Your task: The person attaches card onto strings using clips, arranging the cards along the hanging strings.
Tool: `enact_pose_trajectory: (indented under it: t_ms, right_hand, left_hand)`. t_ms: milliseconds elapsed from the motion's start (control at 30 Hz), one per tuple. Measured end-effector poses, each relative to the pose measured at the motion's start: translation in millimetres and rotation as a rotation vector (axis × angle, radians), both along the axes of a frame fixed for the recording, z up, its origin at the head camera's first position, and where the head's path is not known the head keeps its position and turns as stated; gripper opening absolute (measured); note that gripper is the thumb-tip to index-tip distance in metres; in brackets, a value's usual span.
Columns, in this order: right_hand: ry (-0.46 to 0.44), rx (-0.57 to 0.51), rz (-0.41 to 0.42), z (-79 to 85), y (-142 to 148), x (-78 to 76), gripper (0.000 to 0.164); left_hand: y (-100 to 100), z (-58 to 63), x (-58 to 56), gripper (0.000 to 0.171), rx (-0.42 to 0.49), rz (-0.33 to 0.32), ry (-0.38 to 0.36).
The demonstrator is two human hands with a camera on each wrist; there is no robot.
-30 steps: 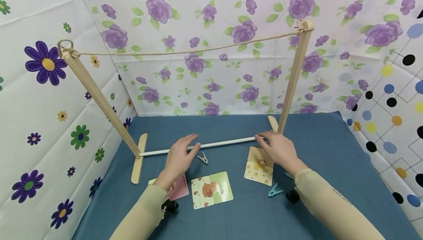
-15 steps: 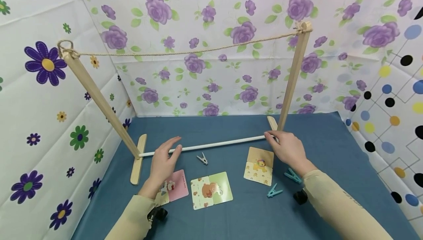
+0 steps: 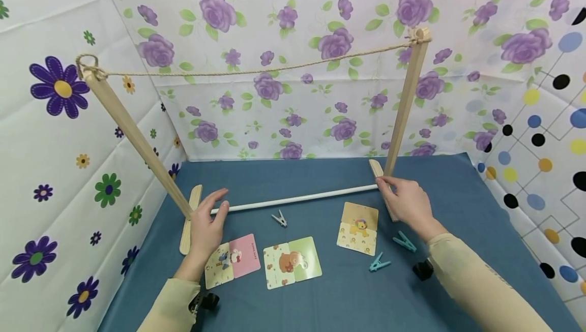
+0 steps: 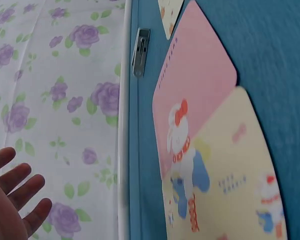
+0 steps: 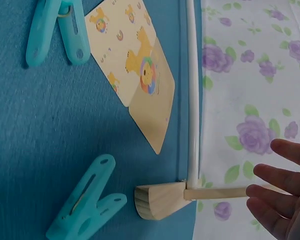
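Observation:
A wooden frame stands on the blue cloth, its left post (image 3: 137, 139) and right post (image 3: 407, 108) joined low down by a white rod (image 3: 297, 199). Between the post tops hangs a thin rope (image 3: 252, 71). My left hand (image 3: 206, 228) is over the rod's left end near the left foot, fingers relaxed and holding nothing. At the rod's other end, my right hand (image 3: 407, 200) hovers by the right post's base. The right wrist view shows its fingers spread beside the wooden foot (image 5: 160, 200). Contact with the frame cannot be told for either hand.
In front of the rod lie a pink-and-cream card (image 3: 244, 255), a bear card (image 3: 293, 262) and a lion card (image 3: 358, 228). A grey clothespin (image 3: 280, 218) sits near the rod. Two teal clothespins, one nearer (image 3: 379, 263), lie right. Patterned cloth walls (image 3: 274, 118) surround the table.
My hands have moved apart along the rod, the left one toward the left post and the right one slightly right. The pink-and-cream card and both teal clothespins have come into full view.

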State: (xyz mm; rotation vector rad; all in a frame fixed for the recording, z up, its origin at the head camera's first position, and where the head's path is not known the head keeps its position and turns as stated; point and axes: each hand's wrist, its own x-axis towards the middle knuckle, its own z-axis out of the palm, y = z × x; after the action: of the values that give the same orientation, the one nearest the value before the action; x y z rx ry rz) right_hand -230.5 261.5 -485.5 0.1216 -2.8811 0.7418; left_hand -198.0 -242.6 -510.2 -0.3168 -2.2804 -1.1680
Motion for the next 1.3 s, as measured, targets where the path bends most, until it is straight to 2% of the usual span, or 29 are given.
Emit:
enact_pose_trajectory:
  t_ms: [100, 333, 567, 667, 833, 933, 1100, 1200, 1300]
  right_hand:
    - [0.008, -0.022, -0.03, 0.2, 4.1, 0.3, 0.065]
    - [0.066, -0.15, -0.089, -0.7, 12.6, 1.6, 0.061]
    - [0.085, -0.224, -0.136, -1.3, 19.7, 0.5, 0.061]
    - [0.08, -0.249, -0.155, -2.7, 23.0, -0.8, 0.06]
    - [0.081, -0.311, -0.178, -3.2, 27.8, -4.3, 0.057]
    - [0.07, -0.355, -0.193, -3.8, 30.2, -6.6, 0.06]
    - [0.053, -0.421, -0.199, -7.6, 35.3, -11.4, 0.065]
    - [0.043, -0.456, -0.179, -9.8, 37.7, -15.3, 0.069]
    - [0.012, -0.485, -0.153, -10.9, 39.3, -20.3, 0.077]
  left_hand:
    - [-4.3, 0.8, 1.9, 0.032, 0.025, 0.038, 0.028]
    - [-15.7, 2.6, 1.9, 0.033, 0.116, 0.122, 0.136]
    - [-23.6, 4.4, 2.1, 0.037, 0.214, 0.213, 0.165]
    - [-22.1, 11.1, 5.0, 0.04, 0.256, 0.252, 0.157]
    - [-15.2, 29.8, 12.8, 0.04, 0.318, 0.31, 0.174]
    - [-12.8, 36.4, 15.7, 0.039, 0.344, 0.334, 0.218]
    - [-14.5, 36.9, 14.6, 0.035, 0.375, 0.368, 0.302]
    - [-17.0, 36.5, 13.5, 0.037, 0.407, 0.393, 0.314]
    - [-20.2, 36.4, 12.5, 0.044, 0.442, 0.416, 0.286]
